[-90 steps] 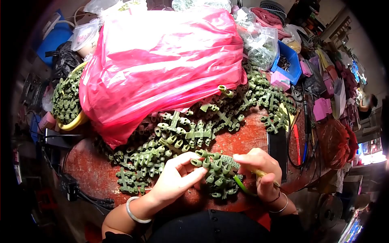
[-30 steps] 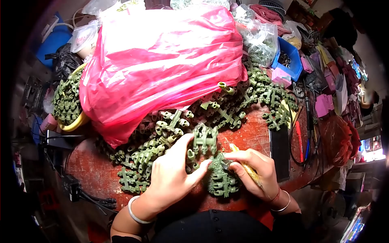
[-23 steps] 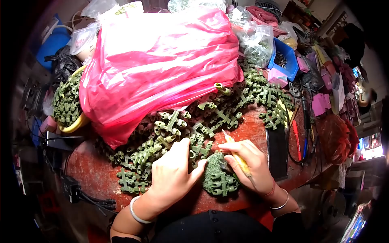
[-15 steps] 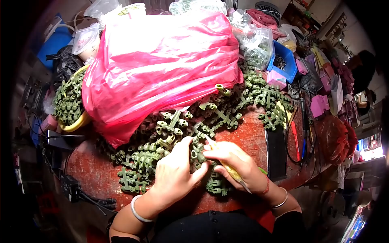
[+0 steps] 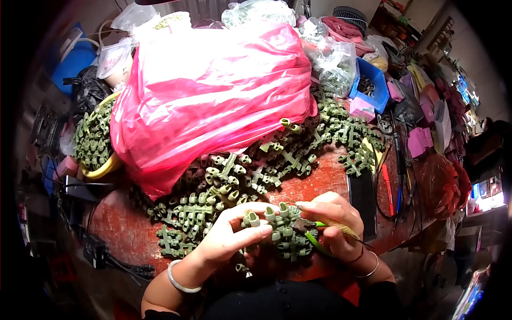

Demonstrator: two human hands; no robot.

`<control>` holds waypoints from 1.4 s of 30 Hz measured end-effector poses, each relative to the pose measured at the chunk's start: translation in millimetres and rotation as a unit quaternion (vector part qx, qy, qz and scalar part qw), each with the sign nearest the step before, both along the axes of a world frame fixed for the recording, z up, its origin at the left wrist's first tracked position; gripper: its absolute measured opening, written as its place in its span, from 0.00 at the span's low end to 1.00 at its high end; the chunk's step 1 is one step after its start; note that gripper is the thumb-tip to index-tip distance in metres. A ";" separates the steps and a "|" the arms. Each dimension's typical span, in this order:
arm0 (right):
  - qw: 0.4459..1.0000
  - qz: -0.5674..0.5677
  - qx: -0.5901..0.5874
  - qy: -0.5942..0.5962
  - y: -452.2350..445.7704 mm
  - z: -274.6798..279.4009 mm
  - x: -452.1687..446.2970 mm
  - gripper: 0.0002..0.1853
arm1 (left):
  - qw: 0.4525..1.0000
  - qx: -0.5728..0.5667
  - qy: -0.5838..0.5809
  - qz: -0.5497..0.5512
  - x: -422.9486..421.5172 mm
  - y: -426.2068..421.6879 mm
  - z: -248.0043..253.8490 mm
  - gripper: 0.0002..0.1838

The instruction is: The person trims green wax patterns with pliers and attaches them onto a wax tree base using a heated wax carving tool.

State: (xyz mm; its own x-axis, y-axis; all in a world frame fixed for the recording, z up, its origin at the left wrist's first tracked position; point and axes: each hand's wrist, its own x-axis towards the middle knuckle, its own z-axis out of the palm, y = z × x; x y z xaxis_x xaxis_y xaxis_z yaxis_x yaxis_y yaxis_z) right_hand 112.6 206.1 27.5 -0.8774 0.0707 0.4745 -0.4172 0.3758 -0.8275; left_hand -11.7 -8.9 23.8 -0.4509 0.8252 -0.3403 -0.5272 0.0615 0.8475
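Observation:
My left hand [image 5: 232, 229] is closed, its thumb and fingers pinching a green branched moulded piece [image 5: 250, 218] with tubular ends. Close to it, above the table's front edge, is a cluster of similar green pieces [image 5: 290, 242]; whether they rest on the table cannot be made out. My right hand [image 5: 341, 226] is closed around green-handled nippers [image 5: 314, 237], whose dark jaws point at the cluster. A slim yellow-handled tool [image 5: 341, 228] is also in that hand, lying across the fingers. Below my left hand a small green piece [image 5: 242, 265] shows, partly in shadow.
A large pink plastic bag [image 5: 213, 101] covers much of a heap of green pieces [image 5: 229, 165] on the red table [image 5: 117, 218]. A yellow-rimmed basket [image 5: 101, 169] stands left. To the right lie a dark flat slab [image 5: 362, 200], a red pen-like tool [image 5: 388, 186] and cables; a blue bin [image 5: 373, 82] sits behind.
The green-handled nippers, earlier mostly hidden beside my right hand, are now in it. The yellow tool has turned back across the fingers. Both hands have shifted slightly down and apart.

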 end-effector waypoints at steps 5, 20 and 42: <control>0.994 -0.084 0.002 -0.071 -4.1 -0.4 -0.4 0.12 | 0.999 0.013 -0.044 -0.015 -1.4 -2.7 -4.1 0.17; 0.993 0.045 -0.032 -0.107 -10.4 -0.4 -1.8 0.16 | 1.000 -0.004 0.024 -0.009 7.5 -3.5 -12.6 0.10; 0.991 -0.022 -0.116 -0.060 -9.5 -11.7 4.0 0.16 | 0.907 -0.045 -0.411 0.083 -21.2 -22.3 -53.8 0.31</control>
State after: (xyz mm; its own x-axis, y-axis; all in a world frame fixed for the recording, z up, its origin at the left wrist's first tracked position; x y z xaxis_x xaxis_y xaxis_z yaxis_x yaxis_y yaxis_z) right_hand 116.6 196.6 15.8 -0.9205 0.2053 0.3326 -0.2972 0.1849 -0.9367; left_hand -33.0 -31.1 -30.0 -0.1298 0.7208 -0.6809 -0.9869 -0.0273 0.1593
